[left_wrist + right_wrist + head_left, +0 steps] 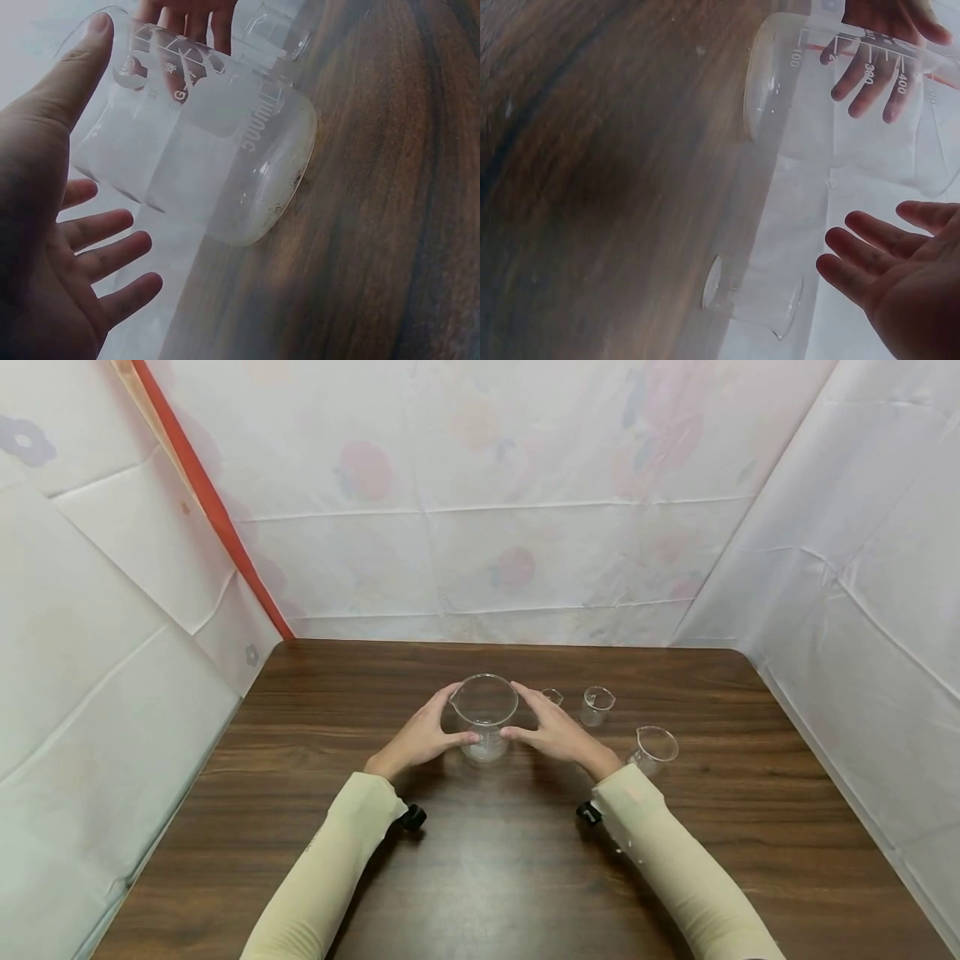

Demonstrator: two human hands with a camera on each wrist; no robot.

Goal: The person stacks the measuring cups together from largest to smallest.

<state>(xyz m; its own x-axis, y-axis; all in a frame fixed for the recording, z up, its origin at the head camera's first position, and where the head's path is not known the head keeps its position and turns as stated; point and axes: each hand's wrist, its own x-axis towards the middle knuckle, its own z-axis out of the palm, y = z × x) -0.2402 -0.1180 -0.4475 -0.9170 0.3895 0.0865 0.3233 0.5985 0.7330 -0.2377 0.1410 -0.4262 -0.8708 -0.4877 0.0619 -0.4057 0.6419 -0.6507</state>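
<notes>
A large clear glass beaker (486,745) stands upright on the brown wooden table, between both hands. White print reading 500ml shows on the beaker (217,139) in the left wrist view; on its other side the right wrist view shows a graduated scale. My left hand (423,731) is at the beaker's left side, thumb toward the near side and fingers spread. Opposite it, my right hand (551,727) mirrors that pose. Gaps show between the fingers and the glass in both wrist views; whether either thumb touches it, I cannot tell.
Right of the large beaker are three smaller ones: a tiny beaker (552,696) partly hidden behind my right hand, a small beaker (596,708), and a medium beaker (656,747) beside the right sleeve. Pale patterned cloth (480,568) hangs around the table's back and sides.
</notes>
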